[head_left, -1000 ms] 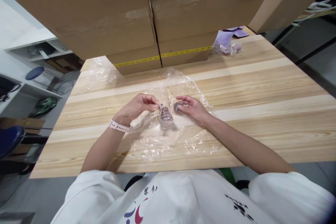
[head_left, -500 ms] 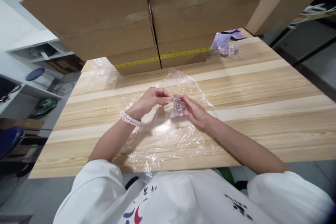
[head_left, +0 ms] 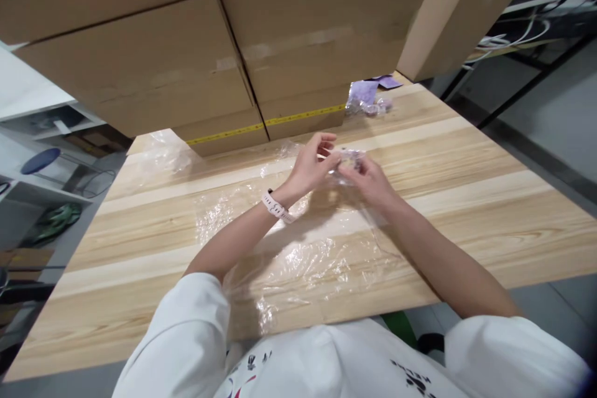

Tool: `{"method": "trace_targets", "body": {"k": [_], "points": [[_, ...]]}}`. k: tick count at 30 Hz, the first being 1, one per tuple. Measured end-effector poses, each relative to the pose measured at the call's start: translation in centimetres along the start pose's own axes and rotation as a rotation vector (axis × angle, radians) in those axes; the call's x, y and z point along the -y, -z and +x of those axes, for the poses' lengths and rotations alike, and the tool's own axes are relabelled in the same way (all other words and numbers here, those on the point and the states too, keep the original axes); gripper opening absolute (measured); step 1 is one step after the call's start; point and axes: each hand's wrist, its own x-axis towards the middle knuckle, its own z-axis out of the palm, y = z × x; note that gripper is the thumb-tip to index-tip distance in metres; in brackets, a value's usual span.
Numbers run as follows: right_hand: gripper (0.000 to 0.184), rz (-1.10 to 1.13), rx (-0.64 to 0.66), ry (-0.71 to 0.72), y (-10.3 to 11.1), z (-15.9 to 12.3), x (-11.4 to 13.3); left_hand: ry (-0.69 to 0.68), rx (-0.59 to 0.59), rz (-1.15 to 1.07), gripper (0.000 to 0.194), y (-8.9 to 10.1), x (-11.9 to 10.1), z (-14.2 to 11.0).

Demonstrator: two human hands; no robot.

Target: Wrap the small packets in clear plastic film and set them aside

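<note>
A small clear plastic packet (head_left: pixel 346 160) with something pale and dark inside is held over the table between my two hands. My right hand (head_left: pixel 372 181) grips its near right side, thumb and fingers closed on it. My left hand (head_left: pixel 311 165), with a pale patterned wristband (head_left: pixel 277 206) at the wrist, pinches the packet's left edge; its upper fingers are curled and a little apart. The packet's contents are blurred and partly covered by fingers. Beneath both hands spreads a large crinkled sheet of clear plastic film (head_left: pixel 298 255) on the wooden table (head_left: pixel 153 230).
Large cardboard boxes (head_left: pixel 308 50) stand stacked along the table's back, with a yellow tape measure strip (head_left: pixel 228 134) across their base. Purple packets (head_left: pixel 364 92) and crumpled clear wrapping (head_left: pixel 375 107) lie at the back right. More clear plastic (head_left: pixel 163 152) sits at the back left.
Both hands have moved up and to the right with the packet, away from my body. The left hand's upper fingers have lifted and spread. The camera view has shifted too.
</note>
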Motion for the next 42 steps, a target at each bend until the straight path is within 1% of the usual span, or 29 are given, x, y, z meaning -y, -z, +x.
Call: {"method": "trace_targets", "body": {"k": [1, 4, 5, 6, 8, 9, 11, 13, 15, 18, 21, 23, 27, 29, 31, 33, 36, 39, 42], "points": [[0.043, -0.1, -0.106, 0.05, 1.7, 0.9, -0.2, 0.019, 0.017, -0.017, 0.034, -1.1, 0.3, 1.0], [0.047, -0.375, -0.479, 0.172, 7.2, 3.8, -1.9, 0.105, 0.142, -0.004, 0.059, -5.1, 2.1, 4.0], [0.05, -0.461, -0.575, 0.201, 8.8, 4.8, -2.7, 0.114, 0.183, 0.031, 0.068, -6.5, 2.8, 4.9], [0.054, -0.547, -0.635, 0.224, 10.2, 5.7, -3.6, 0.115, 0.216, 0.073, 0.077, -7.9, 3.5, 5.8], [0.061, -0.699, -0.664, 0.208, 12.3, 7.6, -5.2, 0.132, 0.257, 0.147, 0.092, -10.6, 4.8, 7.6], [0.063, -0.761, -0.653, 0.171, 13.0, 8.5, -5.8, 0.153, 0.265, 0.174, 0.099, -11.8, 5.4, 8.6], [0.064, -0.856, -0.622, 0.07, 13.6, 10.3, -6.6, 0.188, 0.252, 0.234, 0.108, -13.8, 6.4, 10.5], [0.067, -0.938, -0.596, -0.009, 13.7, 12.2, -6.9, 0.191, 0.211, 0.332, 0.11, -15.3, 7.2, 12.8], [0.074, -1.017, -0.565, -0.062, 13.6, 14.4, -7.0, 0.188, 0.159, 0.45, 0.105, -16.0, 8.0, 15.2], [0.086, -1.104, -0.519, -0.126, 13.6, 18.0, -7.0, 0.175, 0.105, 0.568, 0.094, -16.2, 9.2, 19.0], [0.093, -1.138, -0.493, -0.154, 13.7, 21.6, -7.1, 0.167, 0.091, 0.582, 0.087, -15.7, 10.4, 22.2], [0.094, -1.117, -0.498, -0.15, 13.5, 24.0, -7.2, 0.16, 0.076, 0.565, 0.083, -15.2, 11.0, 23.8], [0.089, -1.032, -0.485, -0.084, 12.6, 28.6, -7.6, 0.104, 0.064, 0.538, 0.075, -14.3, 12.1, 25.7], [0.082, -1.004, -0.438, -0.033, 12.4, 30.4, -7.7, 0.076, 0.078, 0.512, 0.08, -14.0, 12.5, 26.1], [0.076, -0.976, -0.376, 0.026, 12.7, 31.5, -7.7, 0.045, 0.094, 0.489, 0.086, -13.8, 12.7, 26.1], [0.076, -0.944, -0.324, 0.086, 13.3, 31.9, -7.7, 0.022, 0.11, 0.488, 0.088, -13.6, 12.6, 25.6], [0.086, -0.905, -0.279, 0.16, 14.3, 31.2, -7.4, 0.028, 0.179, 0.516, 0.089, -13.2, 11.8, 24.4], [0.1, -0.883, -0.236, 0.216, 14.8, 29.5, -7.4, 0.058, 0.293, 0.542, 0.089, -12.3, 10.5, 22.7], [0.108, -0.841, -0.221, 0.253, 14.9, 27.2, -7.6, 0.072, 0.363, 0.539, 0.091, -11.4, 9.0, 20.8]]}}
